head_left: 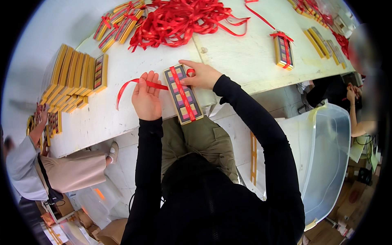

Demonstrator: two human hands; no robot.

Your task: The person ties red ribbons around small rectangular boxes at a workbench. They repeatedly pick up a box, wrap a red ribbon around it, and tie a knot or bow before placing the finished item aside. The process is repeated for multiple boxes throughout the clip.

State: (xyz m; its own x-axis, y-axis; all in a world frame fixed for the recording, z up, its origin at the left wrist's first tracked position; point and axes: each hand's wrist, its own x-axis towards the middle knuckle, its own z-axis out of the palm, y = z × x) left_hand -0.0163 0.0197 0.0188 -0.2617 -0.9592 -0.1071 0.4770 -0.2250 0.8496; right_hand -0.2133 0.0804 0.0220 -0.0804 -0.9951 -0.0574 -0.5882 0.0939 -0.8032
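A long gold-edged box [183, 96] with a row of pink and purple squares lies at the table's front edge, tilted slightly. One red ribbon [179, 87] runs lengthwise over it, and another band crosses near its far end. My left hand [148, 96] is palm up, left of the box. Its thumb presses the loose ribbon tail [124, 87] against the fingers, and the tail's end curls down to the left. My right hand [203, 75] grips the box's far right side, thumb on top and index finger along the far end. A small ribbon loop [190, 72] stands by the thumb.
A heap of red ribbon [175, 22] covers the table's far middle. Stacked gold boxes [69, 75] stand left; tied boxes [118, 24] lie behind them. One bow-tied box [283, 51] sits right. A clear plastic bin [326, 159] is beside me. People work at both sides.
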